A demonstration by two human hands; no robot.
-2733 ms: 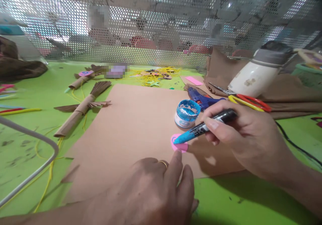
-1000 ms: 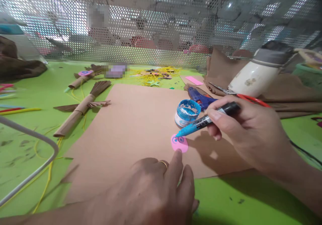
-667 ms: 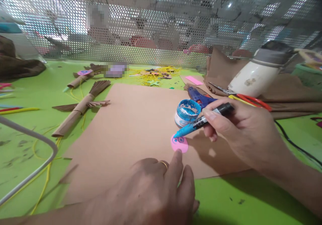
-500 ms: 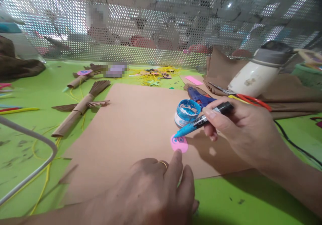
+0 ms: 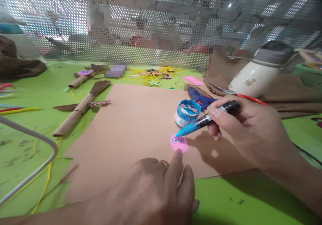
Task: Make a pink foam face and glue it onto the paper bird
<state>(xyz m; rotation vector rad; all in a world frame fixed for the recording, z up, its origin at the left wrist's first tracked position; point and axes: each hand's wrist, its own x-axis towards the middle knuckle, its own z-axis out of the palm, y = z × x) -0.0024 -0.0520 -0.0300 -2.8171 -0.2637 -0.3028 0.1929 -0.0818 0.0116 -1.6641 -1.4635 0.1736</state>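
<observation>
A small pink paper circle (image 5: 183, 146) with blue eye-like marks lies on a large sheet of brown paper (image 5: 130, 127). The outstretched index finger of my left hand (image 5: 156, 191) presses on its near edge, and this hand grips nothing. In my right hand (image 5: 241, 127) is a marker pen (image 5: 201, 121), its front end coated blue and its tip at the drawn marks. Just beyond stands an uncapped jar of blue paint (image 5: 187, 112), smeared at the rim. Behind the jar lies a dark blue glue gun (image 5: 201, 97), partly covered by my right hand.
Two rolled brown paper figures (image 5: 80, 112) with yellow string lie at the left. A white bottle (image 5: 256, 72) leans on folded brown paper beside red-handled scissors (image 5: 251, 99). A white cable-like rod (image 5: 37, 144) crosses the left foreground. A perforated metal screen (image 5: 156, 27) borders the back.
My right hand and the marker have shifted slightly to the right, the tip moving across the pink circle's top. My left hand stays in place.
</observation>
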